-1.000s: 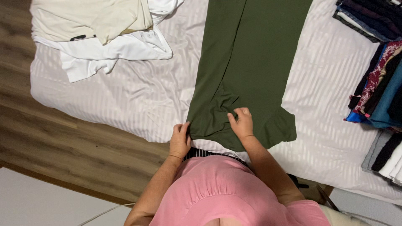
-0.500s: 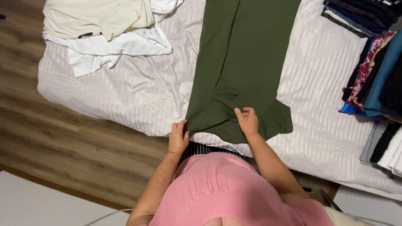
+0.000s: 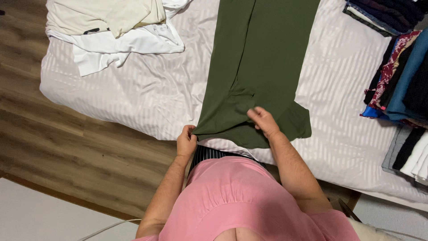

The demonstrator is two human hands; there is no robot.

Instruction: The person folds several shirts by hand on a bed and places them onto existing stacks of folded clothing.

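The bed [image 3: 133,98], under a white striped sheet, filled most of the view, its near edge running just in front of the person, its left edge dropping to wood floor [image 3: 67,156]; the long olive-green garment [image 3: 258,58] lay flat down the middle of it, its bottom end reaching that near edge; a loose heap of cream and white clothes [image 3: 111,27] sat at the far left corner, and stacks of folded dark and patterned clothes [image 3: 401,76] lined the right edge. The left hand [image 3: 186,143] was closed in a pinch on the garment's near left corner, right at the edge; the right hand [image 3: 264,121] rested on the cloth near its middle, fingers curled and gathering a small fold.

The risk, as I judged it: the pinched corner hung at the very edge, so a slack grip could let it slide off toward the floor; a hard pull could rumple the smoothed length. Bare sheet lay open on both sides of the garment, wider on the left; the right stacks stood well apart.
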